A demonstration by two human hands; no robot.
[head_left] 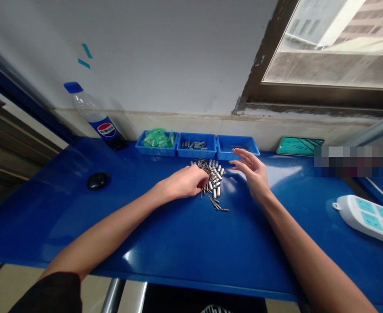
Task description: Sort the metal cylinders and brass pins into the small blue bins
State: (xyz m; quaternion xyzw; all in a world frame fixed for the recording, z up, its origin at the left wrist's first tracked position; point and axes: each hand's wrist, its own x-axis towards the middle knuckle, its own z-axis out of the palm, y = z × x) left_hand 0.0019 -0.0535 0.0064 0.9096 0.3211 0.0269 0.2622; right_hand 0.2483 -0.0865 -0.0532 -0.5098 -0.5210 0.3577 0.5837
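My left hand [186, 180] reaches into a loose pile of small metal parts [213, 176] on the blue table. Its fingers are curled down at the pile's left side, and whatever they pinch is hidden. The pile mixes short silver cylinders with thin brass-coloured pins. Several pins [216, 203] lie apart at its near edge. My right hand [252, 171] hovers just in front of the right blue tray [224, 153], fingers spread, with nothing visible in it. A few thin parts show inside that tray. Silver cylinders lie in the middle blue tray [194, 153].
A left blue tray [157, 152] holds green plastic bags. Beyond it stands a Pepsi bottle [96, 117] by the wall. A black mouse [96, 181] sits at left. On the right are a phone [300, 146] leaning on the wall and a white power strip [351, 211].
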